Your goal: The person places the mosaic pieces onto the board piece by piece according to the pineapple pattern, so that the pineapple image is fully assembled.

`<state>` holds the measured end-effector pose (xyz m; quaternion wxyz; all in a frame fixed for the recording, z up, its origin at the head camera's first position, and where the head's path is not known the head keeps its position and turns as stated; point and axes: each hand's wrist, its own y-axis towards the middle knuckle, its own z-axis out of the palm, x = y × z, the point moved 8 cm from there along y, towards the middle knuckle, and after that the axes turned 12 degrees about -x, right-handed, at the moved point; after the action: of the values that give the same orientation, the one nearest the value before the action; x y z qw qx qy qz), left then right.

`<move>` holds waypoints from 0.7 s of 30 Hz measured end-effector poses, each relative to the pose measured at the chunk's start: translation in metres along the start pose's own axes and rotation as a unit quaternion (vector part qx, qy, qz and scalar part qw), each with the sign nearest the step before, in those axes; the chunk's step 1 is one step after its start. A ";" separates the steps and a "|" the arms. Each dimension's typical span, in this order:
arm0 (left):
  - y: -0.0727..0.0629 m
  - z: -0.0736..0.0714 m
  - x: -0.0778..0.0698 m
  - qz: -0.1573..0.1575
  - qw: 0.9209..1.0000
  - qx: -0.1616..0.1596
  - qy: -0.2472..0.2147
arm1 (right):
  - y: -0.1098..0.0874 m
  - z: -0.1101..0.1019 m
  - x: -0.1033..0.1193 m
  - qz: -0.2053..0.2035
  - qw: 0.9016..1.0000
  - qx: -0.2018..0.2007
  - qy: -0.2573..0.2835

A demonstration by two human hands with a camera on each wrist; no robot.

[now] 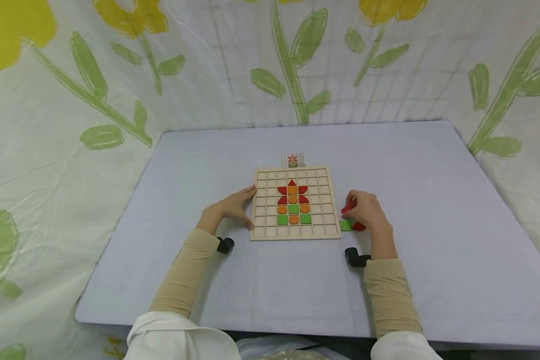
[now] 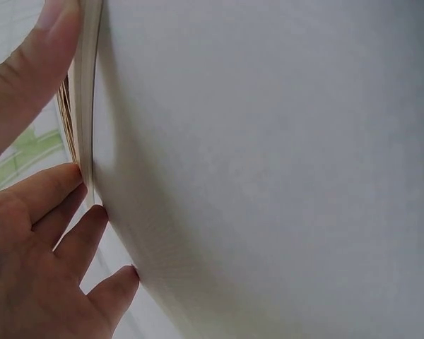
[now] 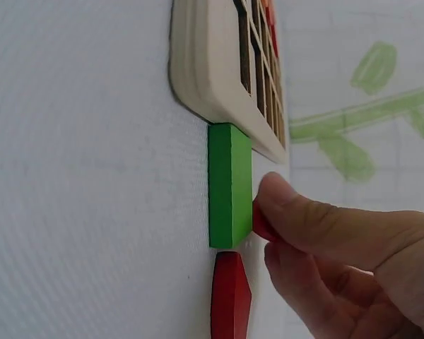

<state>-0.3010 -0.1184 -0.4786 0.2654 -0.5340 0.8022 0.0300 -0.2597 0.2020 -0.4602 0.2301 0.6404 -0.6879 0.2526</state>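
Note:
A wooden grid board (image 1: 326,210) lies on the table, with red, orange and green pieces set in its middle squares. My left hand (image 1: 234,206) rests at the board's left edge, thumb and fingers spread and touching its side. Right of the board, my right hand (image 1: 364,207) pinches a small red piece (image 3: 263,224) between thumb and fingers. Below it a green square block (image 3: 230,187) lies against the board's lower right corner. Another red piece (image 1: 358,227) with a curved edge sits just beyond the green block, partly under the hand in the head view.
A small pattern card (image 1: 299,159) with a gridded picture lies behind the board's far edge. Black wrist cameras (image 1: 355,257) stick out from both wrists. The pale table (image 1: 432,200) meets a flower-patterned curtain (image 1: 234,60) at the back.

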 end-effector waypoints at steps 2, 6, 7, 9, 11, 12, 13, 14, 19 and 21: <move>-0.001 0.000 -0.001 0.002 1.000 0.001 -0.001 | -0.002 -0.005 0.001 0.002 1.000 -0.016 0.008; -0.003 -0.001 -0.003 0.010 1.000 -0.001 0.000 | -0.004 -0.008 0.003 0.013 0.999 -0.016 0.032; -0.003 -0.002 -0.003 0.013 1.000 -0.002 0.002 | -0.003 -0.007 0.003 0.015 0.999 -0.011 0.039; -0.004 -0.003 -0.004 0.019 1.000 -0.004 0.002 | -0.002 -0.004 0.003 0.024 0.998 0.000 0.050; -0.004 -0.003 -0.004 0.024 1.000 -0.005 0.003 | -0.001 0.000 0.003 0.033 0.997 0.005 0.068; -0.004 -0.003 -0.004 0.026 1.000 -0.005 0.003 | -0.001 0.001 0.004 0.033 0.996 0.004 0.077; -0.004 -0.003 -0.004 0.028 1.000 -0.005 0.004 | 0.000 0.002 0.005 0.032 0.996 0.001 0.084; -0.004 -0.003 -0.004 0.029 1.000 -0.005 0.003 | 0.000 0.002 0.005 0.031 0.995 -0.005 0.091; -0.004 -0.003 -0.004 0.031 0.999 -0.005 0.005 | 0.000 0.000 0.012 0.006 0.993 -0.037 0.109; -0.004 -0.003 -0.004 0.031 1.000 -0.004 0.006 | -0.001 -0.001 0.014 0.007 0.992 -0.045 0.114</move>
<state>-0.2977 -0.1176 -0.4733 0.2578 -0.5102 0.8196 0.0382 -0.2594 0.1914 -0.4504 0.3339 0.5918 -0.6718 0.2949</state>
